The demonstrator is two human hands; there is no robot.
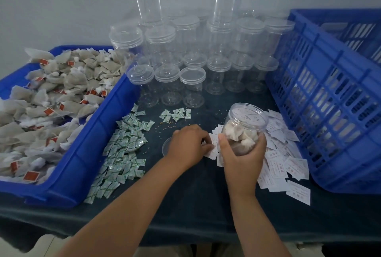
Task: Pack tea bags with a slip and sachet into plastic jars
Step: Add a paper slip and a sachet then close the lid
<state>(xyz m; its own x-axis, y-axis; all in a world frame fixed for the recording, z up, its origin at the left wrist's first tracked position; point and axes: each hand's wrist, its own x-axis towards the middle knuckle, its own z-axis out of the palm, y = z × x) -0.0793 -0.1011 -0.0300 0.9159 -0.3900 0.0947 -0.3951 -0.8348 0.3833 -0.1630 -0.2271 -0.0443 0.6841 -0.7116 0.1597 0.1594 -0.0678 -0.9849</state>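
Gripping the jar low round its belly with the right hand, thumb up the near side, fingers wrapped round the far wall, firmly closed on it. Tipped, mouth up and away, over the near edge of the slips; lifted clear or resting on the heap, hard to say. Packed roughly two-thirds with tea bags, so probably light for its bulk. Thin clear plastic, smooth and a touch slippery by the look; likely to dent under a hard squeeze, so better held round the full middle as now, or by the stiffer ribbed neck. No real risk of shattering, but easy to spill while tilted and open.

Reaching in with the left hand, fingers curled down onto the nearest slips beside the jar; cannot tell whether one is already pinched, with the fingertips tucked out of sight. Small flat white papers with faint print, overlapping loosely, flimsy. Best slid off the heap with a fingertip, then nipped at an edge.

Over to the left, sachets strewn across the dark cloth: little green-and-white pillows, crinkly, light, easy to pinch at a corner. Further left, more tea bags heaped in a blue tray, soft gauzy pouches with red tags on strings, apt to snag. Behind, empty jars in rows, some stacked; on the right, a blue lattice crate. Peeking out beside the left wrist, what looks like a clear lid.
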